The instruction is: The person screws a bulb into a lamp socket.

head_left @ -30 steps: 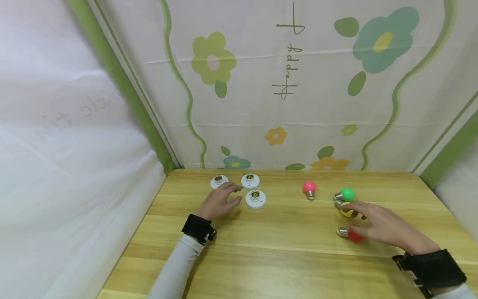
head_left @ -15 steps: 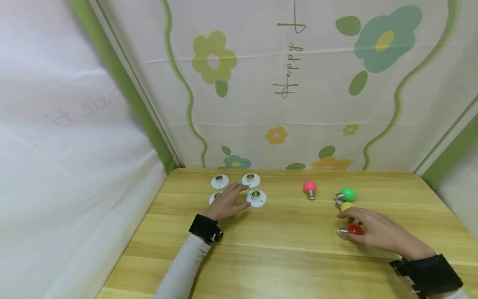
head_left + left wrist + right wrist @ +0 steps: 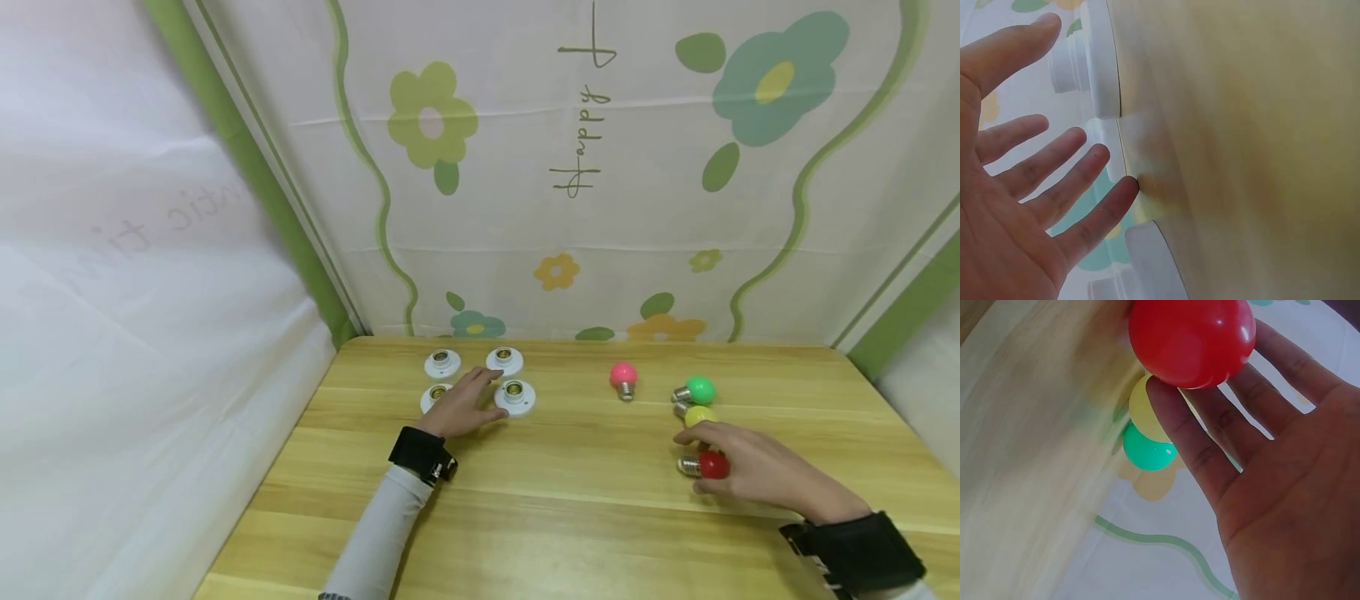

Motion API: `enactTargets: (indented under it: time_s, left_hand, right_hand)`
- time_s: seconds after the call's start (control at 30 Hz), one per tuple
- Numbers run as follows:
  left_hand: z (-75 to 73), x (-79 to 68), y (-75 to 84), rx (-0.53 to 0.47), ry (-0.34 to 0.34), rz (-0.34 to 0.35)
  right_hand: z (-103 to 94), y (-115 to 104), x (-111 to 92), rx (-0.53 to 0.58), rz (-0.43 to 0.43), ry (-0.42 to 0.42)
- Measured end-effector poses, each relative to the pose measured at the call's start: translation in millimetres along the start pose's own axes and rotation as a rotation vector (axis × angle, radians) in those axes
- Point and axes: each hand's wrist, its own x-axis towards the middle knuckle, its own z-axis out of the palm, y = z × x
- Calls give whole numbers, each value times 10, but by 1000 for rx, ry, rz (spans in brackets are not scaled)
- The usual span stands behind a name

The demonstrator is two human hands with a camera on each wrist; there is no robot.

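Note:
My left hand (image 3: 461, 410) hovers among several white round lamp holders, its thumb and fingertips at the near-right lamp holder (image 3: 515, 398). In the left wrist view its fingers (image 3: 1066, 169) are spread and hold nothing. My right hand (image 3: 757, 467) is at a red light bulb (image 3: 713, 465) lying on its side with its metal screw base pointing left. Thumb and fingers stand on either side of that bulb in the head view. The right wrist view shows fairly straight fingers (image 3: 1200, 453) alongside its red globe, with the thumb hidden.
A yellow bulb (image 3: 701, 414) lies just beyond the right hand, close to a green bulb (image 3: 701, 389). Farther left is a pink bulb (image 3: 622, 373). Other lamp holders (image 3: 442, 363) sit at the table's back left. A patterned curtain (image 3: 637, 192) borders the wooden table (image 3: 570, 517).
My left hand has shifted right toward the near-right lamp holder, uncovering the near-left one. My right hand has moved slightly left and nearer, from over the yellow bulb to around the red bulb.

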Motion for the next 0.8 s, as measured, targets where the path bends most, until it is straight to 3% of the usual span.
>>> enactTargets:
  time_s: [0.53,0.8]
  left_hand:
    - [78,132,49,-20,-42,6]
    - [97,170,109,-6,-84,-24]
  right_hand:
    - [10,-1,41,35,-36,-30]
    - [17,-13,54,33,6,-40]
